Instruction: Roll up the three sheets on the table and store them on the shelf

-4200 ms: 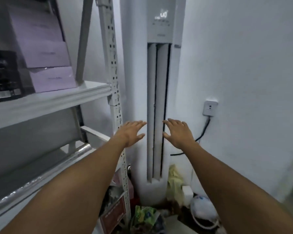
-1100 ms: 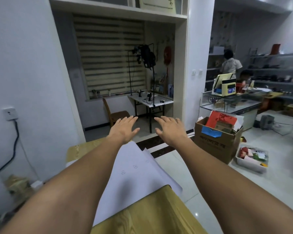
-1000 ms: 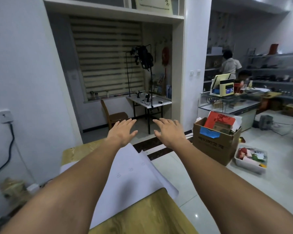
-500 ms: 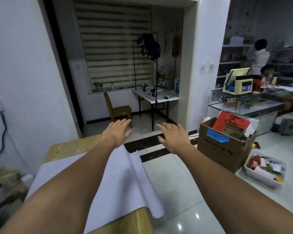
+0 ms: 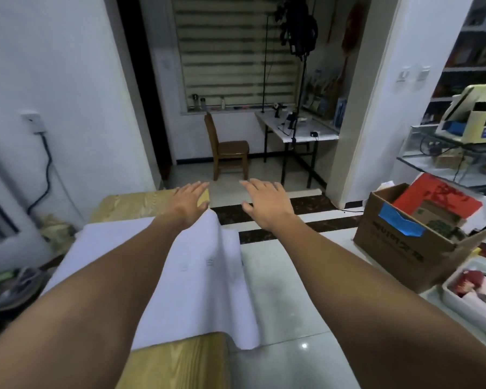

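Table [image 5: 180,366], sheets [image 5: 202,290] nearer than before

At my seven o'clock the sheets [image 5: 197,276] are plain white with a faint lilac cast, on a bench [image 5: 177,363] of yellow wood grain. At two o'clock I see the cardboard box [image 5: 399,248], brown with blue tape [image 5: 399,220] and a red paper [image 5: 432,197]. At twelve, the blind [image 5: 236,51] is striped grey and beige.

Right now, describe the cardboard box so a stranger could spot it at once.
Find the white pillar right of the blinds. On the floor by its base stands an open cardboard box. Its blue tape and red paper set it apart from the white tub beside it.
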Tool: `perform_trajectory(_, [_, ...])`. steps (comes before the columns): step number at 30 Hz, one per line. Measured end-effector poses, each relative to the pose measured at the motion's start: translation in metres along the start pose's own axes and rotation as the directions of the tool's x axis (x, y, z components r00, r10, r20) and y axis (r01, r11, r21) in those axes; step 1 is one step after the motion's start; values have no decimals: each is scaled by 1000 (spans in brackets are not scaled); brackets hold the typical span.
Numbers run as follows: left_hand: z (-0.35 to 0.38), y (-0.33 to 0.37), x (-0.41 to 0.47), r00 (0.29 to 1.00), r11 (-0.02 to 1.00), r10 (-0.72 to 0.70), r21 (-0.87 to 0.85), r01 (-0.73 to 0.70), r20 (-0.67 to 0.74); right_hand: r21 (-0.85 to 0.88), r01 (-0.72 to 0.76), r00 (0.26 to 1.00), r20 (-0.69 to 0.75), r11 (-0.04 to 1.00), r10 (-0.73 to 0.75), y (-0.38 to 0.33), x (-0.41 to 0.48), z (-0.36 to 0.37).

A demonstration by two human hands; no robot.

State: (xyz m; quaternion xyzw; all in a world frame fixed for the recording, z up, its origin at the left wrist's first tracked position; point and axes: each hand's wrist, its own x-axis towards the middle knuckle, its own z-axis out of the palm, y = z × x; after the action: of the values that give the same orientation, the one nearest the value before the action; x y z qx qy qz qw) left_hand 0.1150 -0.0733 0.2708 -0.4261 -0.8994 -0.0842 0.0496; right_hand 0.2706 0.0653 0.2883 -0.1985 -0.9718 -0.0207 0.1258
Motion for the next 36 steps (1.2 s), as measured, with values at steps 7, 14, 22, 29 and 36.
perform_trajectory(7, [25,-23,-10,982,981,-188,60,187,16,29,228,974,-5,973,-228,-12,42,36])
perform_trajectory(14, [64,2,22,901,899,-430,123,421,60,206,275,960,-3,939,-280,46,76,87])
perform_trajectory(22, [101,70,91,847,846,-527,125,518,62,259,390,897,108,883,-428,154,124,141])
perform_trajectory(29, [111,58,73,705,708,-704,152,689,86,336,622,735,60,707,-675,116,161,159])
perform_trajectory(36, [131,22,35,527,529,-848,115,841,52,336,790,515,92,513,-852,48,188,188])
